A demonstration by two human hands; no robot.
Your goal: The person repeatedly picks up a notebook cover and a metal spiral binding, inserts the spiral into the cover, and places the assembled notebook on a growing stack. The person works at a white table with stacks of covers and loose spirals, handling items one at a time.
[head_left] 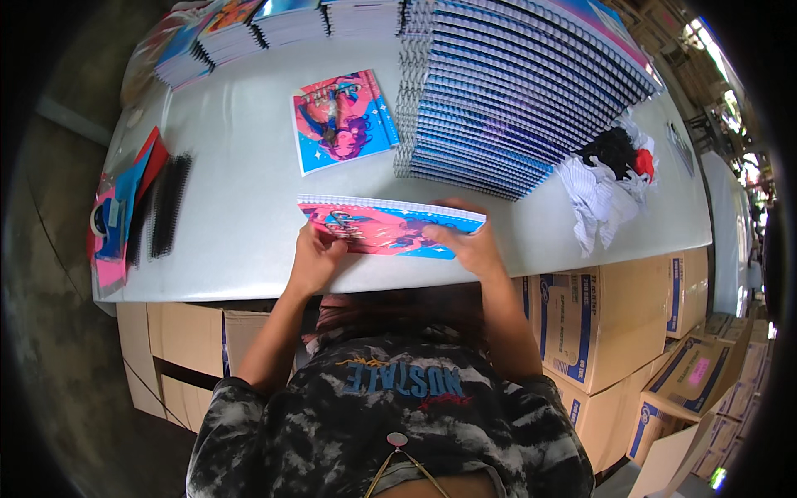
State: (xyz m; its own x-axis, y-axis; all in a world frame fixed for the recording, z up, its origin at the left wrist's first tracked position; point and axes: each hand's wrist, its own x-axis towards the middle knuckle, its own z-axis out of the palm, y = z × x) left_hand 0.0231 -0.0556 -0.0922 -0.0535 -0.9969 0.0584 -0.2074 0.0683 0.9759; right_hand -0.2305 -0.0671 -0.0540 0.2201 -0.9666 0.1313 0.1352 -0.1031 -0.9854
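Note:
Between my two hands a notebook (374,230) with a pink and blue illustrated cover is held up, its punched page edge along the top. My left hand (318,256) is closed on its left end, thumb on the cover. On the right end my right hand (466,241) grips it the same way, fingers behind. Beyond it, flat on the table, lies a second notebook (342,124) with a similar cover. A tall stack of spiral-bound notebooks (506,100) stands to the right of that one.
Black spiral binding coils (168,203) lie at the left, near a tape roll (110,217) and coloured sheets. Crumpled cloths (604,187) sit at the right. More notebook stacks (286,25) line the table's (232,124) far side. Cardboard boxes (610,315) stand below the near edge.

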